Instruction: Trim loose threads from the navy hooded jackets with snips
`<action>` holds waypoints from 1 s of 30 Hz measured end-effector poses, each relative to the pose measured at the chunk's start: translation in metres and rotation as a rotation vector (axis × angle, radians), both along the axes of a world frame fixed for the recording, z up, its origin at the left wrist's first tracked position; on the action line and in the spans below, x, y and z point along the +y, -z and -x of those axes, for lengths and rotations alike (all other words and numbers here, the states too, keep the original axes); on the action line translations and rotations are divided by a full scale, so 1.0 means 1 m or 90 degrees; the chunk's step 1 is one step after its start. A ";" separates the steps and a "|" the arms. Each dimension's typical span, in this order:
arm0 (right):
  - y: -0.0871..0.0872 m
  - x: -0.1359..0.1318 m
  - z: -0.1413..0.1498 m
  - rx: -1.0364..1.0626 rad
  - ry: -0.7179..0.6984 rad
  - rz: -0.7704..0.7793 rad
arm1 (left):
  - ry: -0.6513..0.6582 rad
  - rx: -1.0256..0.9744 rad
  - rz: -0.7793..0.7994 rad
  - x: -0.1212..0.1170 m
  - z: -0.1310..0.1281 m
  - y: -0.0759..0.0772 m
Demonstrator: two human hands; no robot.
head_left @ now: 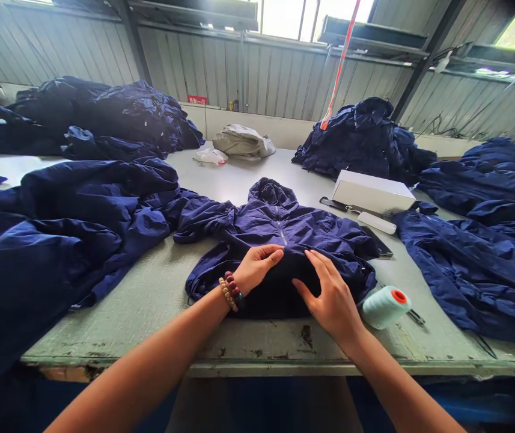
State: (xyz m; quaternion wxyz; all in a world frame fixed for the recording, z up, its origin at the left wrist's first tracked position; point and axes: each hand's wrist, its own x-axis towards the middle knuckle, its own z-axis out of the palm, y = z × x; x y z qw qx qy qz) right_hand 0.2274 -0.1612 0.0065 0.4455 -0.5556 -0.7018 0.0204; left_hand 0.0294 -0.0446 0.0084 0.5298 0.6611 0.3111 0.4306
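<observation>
A navy hooded jacket (257,224) lies front up on the table, its hood pointing away from me and a zip running down its middle. My left hand (257,264), with beaded bracelets at the wrist, is closed on the folded lower front, thumb against fingers. On the right side of that dark fold, my right hand (329,294) rests with its fingers stretched out and the thumb apart. Just right of this hand stands a tilted cone of pale mint thread (386,307) with an orange-red core end. Small dark thread snips (416,317) lie beside the cone.
Navy garments are heaped at left (77,222), with a pile (356,141) at the back right and more garments (478,270) at right. A white box (372,191) stands beyond the jacket. A beige cloth bundle (243,142) lies at the back. The table's worn front edge (275,368) is near me.
</observation>
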 end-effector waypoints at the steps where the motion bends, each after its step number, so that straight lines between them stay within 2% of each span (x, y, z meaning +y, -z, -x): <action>1: 0.002 0.008 0.003 0.021 0.004 0.012 | 0.013 -0.010 0.019 -0.001 0.001 0.002; 7: 0.001 0.025 0.009 0.162 -0.022 0.093 | 0.109 -0.069 0.097 -0.004 0.004 -0.002; 10: -0.002 0.024 0.008 0.223 -0.024 0.115 | 0.110 -0.059 0.106 -0.007 0.002 -0.005; 13: -0.003 0.020 0.004 0.263 -0.037 0.132 | 0.099 -0.033 0.075 -0.008 0.001 -0.008; 16: -0.001 0.014 -0.003 0.301 -0.015 0.133 | 0.064 0.027 -0.028 -0.008 0.001 -0.013; 20: 0.002 0.005 -0.012 0.373 0.019 0.128 | -0.085 0.155 -0.292 -0.012 0.005 -0.019; 22: 0.002 0.001 -0.014 0.423 0.003 0.132 | -0.116 0.221 -0.392 -0.016 0.005 -0.019; 24: 0.002 -0.001 -0.014 0.495 -0.020 0.135 | -0.086 0.300 -0.424 -0.021 0.005 -0.017; 26: 0.002 -0.001 -0.013 0.580 -0.039 0.143 | -0.018 0.369 -0.403 -0.025 0.004 -0.014; 30: 0.002 0.002 -0.010 0.719 -0.098 0.200 | 0.139 0.381 -0.343 -0.031 -0.001 -0.005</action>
